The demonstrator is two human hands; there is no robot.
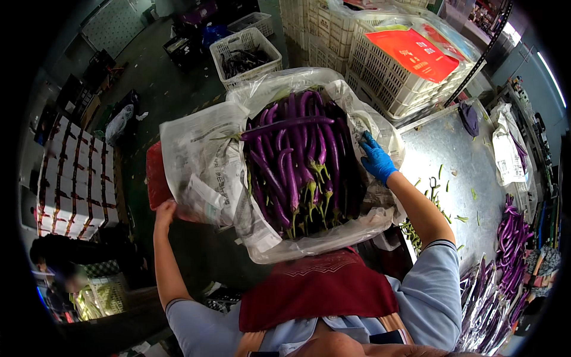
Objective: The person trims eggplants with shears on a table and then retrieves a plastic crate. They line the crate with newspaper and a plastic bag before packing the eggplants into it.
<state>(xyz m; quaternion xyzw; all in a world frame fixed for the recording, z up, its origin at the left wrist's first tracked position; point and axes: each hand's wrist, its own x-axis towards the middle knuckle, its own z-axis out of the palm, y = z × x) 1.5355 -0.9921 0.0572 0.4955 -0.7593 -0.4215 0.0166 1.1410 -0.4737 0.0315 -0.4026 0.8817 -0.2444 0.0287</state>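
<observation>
Long purple eggplants (291, 160) fill a box lined with printed paper and clear plastic (279, 256) in front of me. One eggplant (285, 126) lies crosswise over the others, and many green stem ends point toward me. At the box's left, my bare left hand (166, 210) is closed on the lower corner of a red flap (157, 175), partly covered by the folded-out paper liner (205, 160). My right hand (377, 159), in a blue glove, rests on the crumpled paper along the right side, its fingers stretched out and holding nothing.
A white crate (245, 56) of dark produce stands beyond the box. Stacked cream crates (386, 77) rise at the far right. Green trimmings lie on a metal table (470, 178), with more eggplants (511, 238) at its right. White cartons (77, 178) are stacked at left.
</observation>
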